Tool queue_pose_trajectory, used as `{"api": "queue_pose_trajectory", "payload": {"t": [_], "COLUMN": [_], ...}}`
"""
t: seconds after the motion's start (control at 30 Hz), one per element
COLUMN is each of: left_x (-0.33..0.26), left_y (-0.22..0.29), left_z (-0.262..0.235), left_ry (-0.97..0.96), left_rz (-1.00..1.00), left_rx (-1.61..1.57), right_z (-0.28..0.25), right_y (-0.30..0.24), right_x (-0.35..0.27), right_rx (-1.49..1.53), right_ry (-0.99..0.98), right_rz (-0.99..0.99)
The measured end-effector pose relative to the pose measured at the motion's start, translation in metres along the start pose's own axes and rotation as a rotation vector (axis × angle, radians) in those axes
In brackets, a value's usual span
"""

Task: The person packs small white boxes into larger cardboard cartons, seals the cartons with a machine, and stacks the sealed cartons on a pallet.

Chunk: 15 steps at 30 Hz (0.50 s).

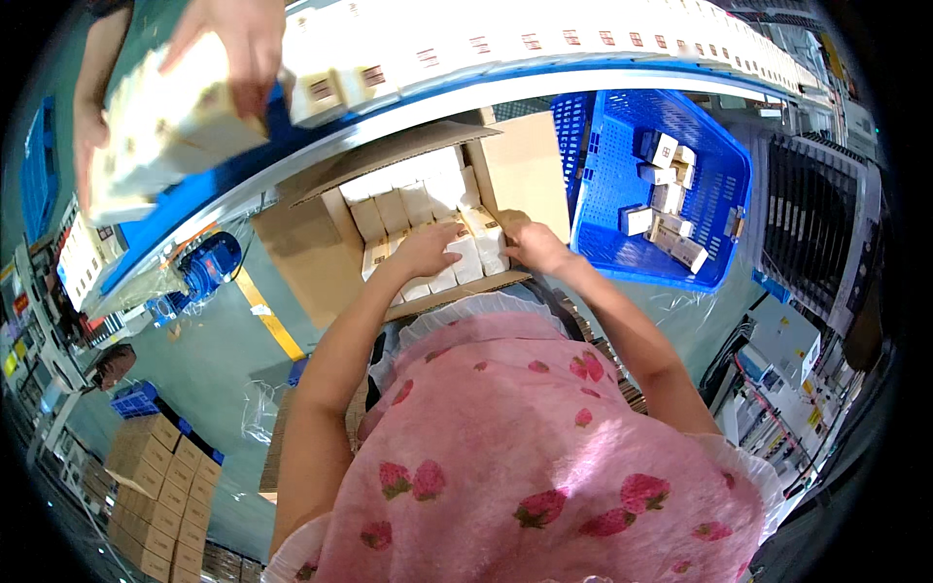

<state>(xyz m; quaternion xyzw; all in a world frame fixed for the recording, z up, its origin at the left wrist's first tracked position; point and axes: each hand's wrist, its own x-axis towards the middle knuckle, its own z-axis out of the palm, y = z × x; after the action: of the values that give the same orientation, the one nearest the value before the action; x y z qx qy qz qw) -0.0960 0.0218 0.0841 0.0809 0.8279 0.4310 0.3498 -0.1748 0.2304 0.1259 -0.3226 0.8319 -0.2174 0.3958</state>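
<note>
A brown carton [342,216] stands with its flaps spread, holding rows of small white packs [416,203]. My left hand [428,251] lies over the near row, fingers stretched to the right across the pack tops and thumb apart. At the right end of that row is my right hand [535,245], its thumb and forefinger apart beside the end pack [486,239] and the carton's right wall. Some of its fingers are hidden. Neither hand lifts a pack.
Beyond the carton runs a conveyor with a blue edge [457,80], carrying a long line of white packs [530,42]. A co-worker's hands [248,44] hold a blurred block of packs at upper left. A blue crate [612,255] with several loose packs stands right. Stacked cartons [160,486] are lower left.
</note>
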Motion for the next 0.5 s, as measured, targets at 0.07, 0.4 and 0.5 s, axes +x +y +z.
{"api": "queue_pose_trajectory", "payload": {"t": [0.07,0.4,0.5], "left_x": [-0.001,-0.008,-0.016], "left_y": [-0.002,-0.007,-0.003], "left_z": [-0.003,-0.007,-0.005], "left_ry": [-0.006,0.019,0.050], "left_rz": [0.011,-0.002,-0.101], "left_rx": [-0.040,-0.049,0.012], "right_z": [0.019,0.014,0.016], "right_y": [0.004,-0.032,-0.043], "right_x": [0.002,0.030,0.042], "right_rx": [-0.129,-0.218,-0.296], "right_ry": [0.000,0.112,-0.047], "right_rz": [-0.039,-0.208,-0.224]}}
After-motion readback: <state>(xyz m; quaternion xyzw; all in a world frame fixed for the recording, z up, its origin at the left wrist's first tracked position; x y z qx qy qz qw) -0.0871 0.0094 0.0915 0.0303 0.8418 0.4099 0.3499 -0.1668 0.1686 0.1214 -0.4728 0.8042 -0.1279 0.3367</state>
